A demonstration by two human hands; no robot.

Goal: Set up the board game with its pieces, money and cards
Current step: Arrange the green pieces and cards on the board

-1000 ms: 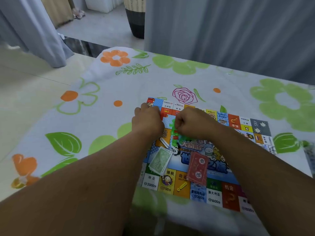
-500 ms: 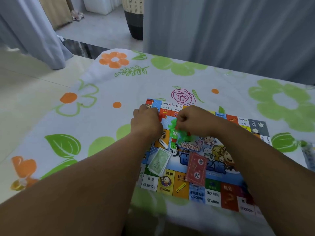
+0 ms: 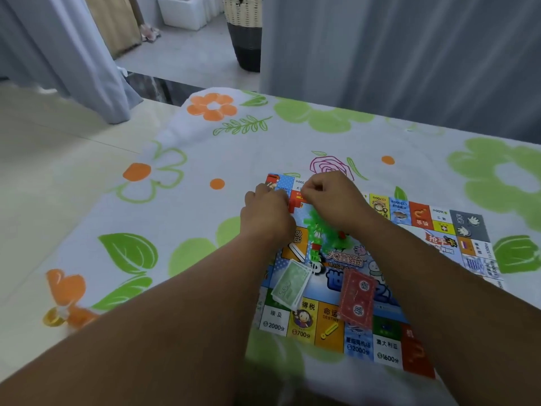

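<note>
The colourful game board [image 3: 421, 221] lies on the flowered tablecloth. A green card deck [image 3: 292, 284] and a red card deck [image 3: 355, 303] rest on its near part. A cluster of green plastic pieces [image 3: 320, 230] with a few red bits sits between my hands over the board's left side. My left hand [image 3: 266, 215] has its fingers curled against the cluster's left edge. My right hand [image 3: 330, 197] is curled above the cluster, thumb and fingers pinched near the board's far left corner. What the fingertips grip is hidden.
The tablecloth [image 3: 205, 159] drops off at the table's left edge onto a pale floor. A small yellow ring [image 3: 52, 319] lies near the left front. Grey curtains [image 3: 409, 54] hang behind the table, and a dark basket [image 3: 246, 39] stands beyond.
My right hand has moved up and away toward the board's far left corner. The left hand stayed beside the green pieces. Both card decks have not moved.
</note>
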